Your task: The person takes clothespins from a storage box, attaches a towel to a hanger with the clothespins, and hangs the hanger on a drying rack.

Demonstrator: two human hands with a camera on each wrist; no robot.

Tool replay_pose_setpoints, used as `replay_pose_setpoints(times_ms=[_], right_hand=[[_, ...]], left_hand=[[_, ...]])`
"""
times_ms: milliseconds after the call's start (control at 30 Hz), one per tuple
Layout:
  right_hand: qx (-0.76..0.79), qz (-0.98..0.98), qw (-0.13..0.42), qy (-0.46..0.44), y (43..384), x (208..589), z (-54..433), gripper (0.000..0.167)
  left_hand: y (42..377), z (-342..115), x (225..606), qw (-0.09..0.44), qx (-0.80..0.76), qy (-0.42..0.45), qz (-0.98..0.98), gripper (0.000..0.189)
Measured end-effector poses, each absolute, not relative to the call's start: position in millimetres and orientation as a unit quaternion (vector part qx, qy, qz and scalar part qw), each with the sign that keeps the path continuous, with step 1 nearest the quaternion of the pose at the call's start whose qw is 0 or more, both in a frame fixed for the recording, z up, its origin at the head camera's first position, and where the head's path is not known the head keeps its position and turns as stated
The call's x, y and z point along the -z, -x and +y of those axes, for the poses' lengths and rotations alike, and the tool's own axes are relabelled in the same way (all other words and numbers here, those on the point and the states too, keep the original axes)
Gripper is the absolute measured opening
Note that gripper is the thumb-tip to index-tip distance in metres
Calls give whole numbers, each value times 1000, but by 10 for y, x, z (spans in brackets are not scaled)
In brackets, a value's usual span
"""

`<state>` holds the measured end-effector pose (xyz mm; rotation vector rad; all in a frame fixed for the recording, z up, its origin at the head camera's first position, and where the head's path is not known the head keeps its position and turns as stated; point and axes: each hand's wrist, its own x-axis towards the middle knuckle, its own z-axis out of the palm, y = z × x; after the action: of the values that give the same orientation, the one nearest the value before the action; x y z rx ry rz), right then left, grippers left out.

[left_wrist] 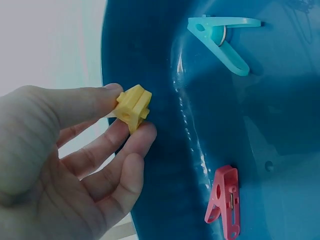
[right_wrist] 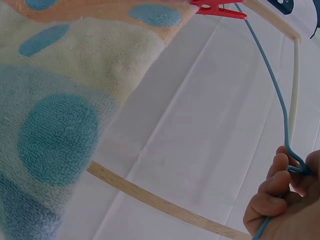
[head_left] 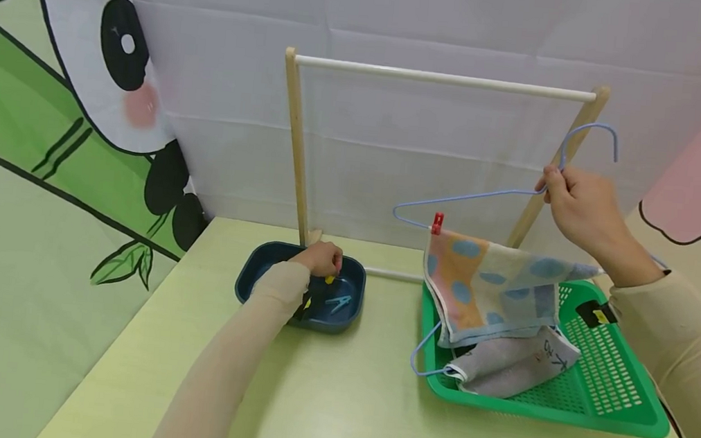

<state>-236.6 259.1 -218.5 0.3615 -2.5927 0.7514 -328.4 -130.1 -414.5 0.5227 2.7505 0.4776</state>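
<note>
Thumb and fingertips of the left hand [head_left: 322, 258] pinch a small yellow plastic clothespin [left_wrist: 134, 106], held over the dark blue rounded plastic basin [head_left: 351, 282] on the left of the pale wooden table [head_left: 341, 399]. The right hand [head_left: 586, 205], farther right and raised, has its fingers curled round a light blue wire hanger [right_wrist: 286, 125], just below its hook.

A terry towel with orange and cream areas and blue ovals [head_left: 489, 280] hangs from that hanger, its left corner clipped by a red plastic clothespin [head_left: 437, 223]; the wrist hides part of the right end. The towel hangs above a green perforated plastic basket [head_left: 633, 424], where a folded grey cloth [head_left: 509, 365] lies; a second blue wire hanger [head_left: 431, 373] juts past the basket's left side.

In the basin lie a turquoise plastic clothespin [left_wrist: 230, 59] and a pinkish-red plastic clothespin [left_wrist: 226, 182], apart from each other. On the far side stands a rack with wooden uprights [head_left: 297, 148] and a white top rod [head_left: 444, 78].
</note>
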Motion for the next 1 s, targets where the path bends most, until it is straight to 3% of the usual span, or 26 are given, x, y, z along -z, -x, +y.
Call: replay_pose_setpoints(times_ms=[400,600,1000], right_hand=[[-271,-936,184,-128,2337,2204,2603,54],[-274,-938,171,-129,2340,2211,2589,53],[-252,-949,141,-124,2341,2221,2537,47]], left_hand=[[3204,-1337,4167,99,-180,-208,956,11],[3178,-1362,4091,97,-199,-181,958,17],[3121,-1374,3988,78,-237,-157,956,46]])
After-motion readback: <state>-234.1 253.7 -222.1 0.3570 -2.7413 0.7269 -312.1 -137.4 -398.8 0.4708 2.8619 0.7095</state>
